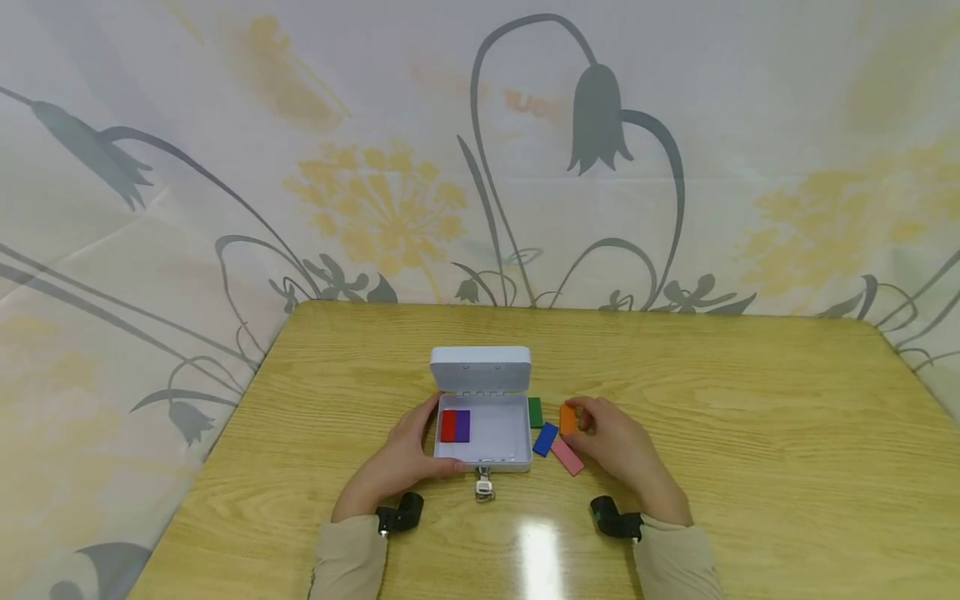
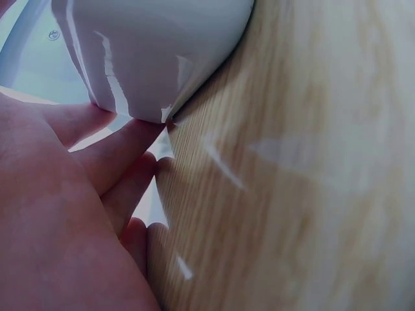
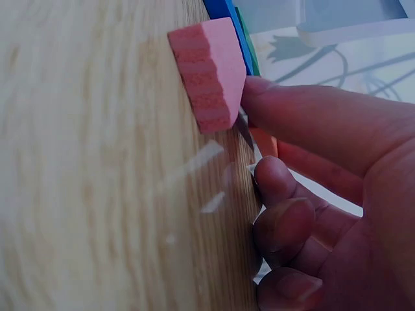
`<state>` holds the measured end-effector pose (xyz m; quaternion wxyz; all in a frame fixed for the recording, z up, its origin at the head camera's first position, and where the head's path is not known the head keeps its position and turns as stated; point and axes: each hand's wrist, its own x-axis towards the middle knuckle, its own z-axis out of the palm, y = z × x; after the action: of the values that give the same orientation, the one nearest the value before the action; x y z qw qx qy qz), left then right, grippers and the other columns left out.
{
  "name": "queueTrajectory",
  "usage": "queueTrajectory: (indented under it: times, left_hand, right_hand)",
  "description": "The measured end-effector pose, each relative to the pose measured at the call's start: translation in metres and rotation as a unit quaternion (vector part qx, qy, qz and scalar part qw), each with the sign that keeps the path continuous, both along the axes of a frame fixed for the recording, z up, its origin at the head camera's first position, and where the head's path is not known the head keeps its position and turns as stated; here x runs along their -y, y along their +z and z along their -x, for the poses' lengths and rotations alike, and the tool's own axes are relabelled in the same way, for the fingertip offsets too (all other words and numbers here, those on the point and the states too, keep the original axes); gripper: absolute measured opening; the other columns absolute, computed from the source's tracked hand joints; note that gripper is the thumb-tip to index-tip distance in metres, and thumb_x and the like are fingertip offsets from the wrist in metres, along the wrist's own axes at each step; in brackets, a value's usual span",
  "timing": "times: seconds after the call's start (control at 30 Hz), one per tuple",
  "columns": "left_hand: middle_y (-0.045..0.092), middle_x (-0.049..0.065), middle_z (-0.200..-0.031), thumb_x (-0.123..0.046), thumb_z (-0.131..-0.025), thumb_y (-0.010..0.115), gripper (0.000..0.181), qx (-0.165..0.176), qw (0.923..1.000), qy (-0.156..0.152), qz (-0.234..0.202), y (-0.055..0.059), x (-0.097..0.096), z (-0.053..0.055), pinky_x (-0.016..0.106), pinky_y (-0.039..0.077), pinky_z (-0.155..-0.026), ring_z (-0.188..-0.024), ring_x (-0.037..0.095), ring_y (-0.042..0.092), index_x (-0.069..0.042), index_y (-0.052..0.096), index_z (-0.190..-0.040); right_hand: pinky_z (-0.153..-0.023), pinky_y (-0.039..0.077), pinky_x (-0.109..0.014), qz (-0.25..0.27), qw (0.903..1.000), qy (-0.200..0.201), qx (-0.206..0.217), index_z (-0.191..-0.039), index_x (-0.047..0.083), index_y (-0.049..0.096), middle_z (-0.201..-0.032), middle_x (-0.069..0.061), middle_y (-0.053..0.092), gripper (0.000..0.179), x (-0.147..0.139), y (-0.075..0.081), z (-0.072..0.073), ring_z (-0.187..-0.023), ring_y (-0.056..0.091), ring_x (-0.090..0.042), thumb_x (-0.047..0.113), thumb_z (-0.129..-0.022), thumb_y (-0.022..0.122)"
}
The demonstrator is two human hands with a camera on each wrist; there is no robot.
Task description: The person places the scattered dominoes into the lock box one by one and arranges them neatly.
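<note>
A white box (image 1: 498,427) stands with its lid (image 1: 482,367) raised. My left hand (image 1: 397,458) grips its left side, thumb at the front edge and a finger at the rear corner. Inside, a red domino-like block (image 1: 447,426) lies beside a purple block (image 1: 462,426). To the right of the box, my right hand (image 1: 618,446) pinches an orange block (image 1: 567,419) between thumb and finger at its two ends. Near it lie a pink block (image 1: 567,457), a blue block (image 1: 546,439) and a green block (image 1: 536,412). The pink block (image 3: 211,71) looms large in the right wrist view.
Keys (image 1: 484,487) hang from the lock at the box's front. Everything rests on a wood-grain table (image 1: 750,433). Behind it hangs a flower-patterned cloth (image 1: 375,100). A black camera (image 1: 401,512) is worn on the left wrist, another camera (image 1: 615,518) on the right.
</note>
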<state>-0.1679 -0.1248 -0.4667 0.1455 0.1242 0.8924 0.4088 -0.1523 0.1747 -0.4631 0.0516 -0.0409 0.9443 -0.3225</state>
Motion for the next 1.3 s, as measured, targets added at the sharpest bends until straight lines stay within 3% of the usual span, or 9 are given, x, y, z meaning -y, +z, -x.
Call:
queueTrajectory:
  times: [0.4, 0.9, 1.3]
  left_hand:
    - [0.023, 0.006, -0.143, -0.053, -0.056, 0.078, 0.111, -0.003, 1.0000, -0.002, -0.005, 0.001, 0.000, 0.001, 0.050, 0.020, -0.100, -0.129, 0.028, 0.019, -0.022, 0.018, -0.144]
    - [0.023, 0.006, -0.144, -0.053, -0.056, 0.078, 0.111, -0.002, 1.0000, 0.001, 0.000, 0.002, 0.000, 0.000, 0.051, 0.020, -0.100, -0.130, 0.028, 0.019, -0.022, 0.018, -0.144]
    - [0.024, 0.005, -0.144, -0.054, -0.056, 0.078, 0.111, -0.002, 1.0000, -0.001, -0.002, 0.002, 0.000, 0.000, 0.050, 0.021, -0.100, -0.130, 0.028, 0.019, -0.022, 0.018, -0.144]
  right_hand:
    - [-0.058, 0.034, -0.028, 0.017, 0.9998, -0.010, -0.004, -0.117, 0.009, 0.055, -0.078, 0.003, 0.050, 0.047, -0.001, 0.001, 0.000, -0.064, 0.043, -0.013, 0.028, -0.077, 0.070]
    - [-0.064, 0.041, -0.029, 0.029, 0.9989, -0.016, -0.034, -0.121, 0.008, 0.053, -0.090, 0.000, 0.056, 0.050, 0.006, 0.003, 0.003, -0.074, 0.050, -0.013, 0.029, -0.078, 0.069]
    - [-0.065, 0.044, -0.028, 0.076, 0.9962, -0.002, -0.042, -0.119, 0.013, 0.055, -0.093, 0.002, 0.055, 0.046, 0.017, 0.008, 0.000, -0.076, 0.053, -0.010, 0.028, -0.077, 0.070]
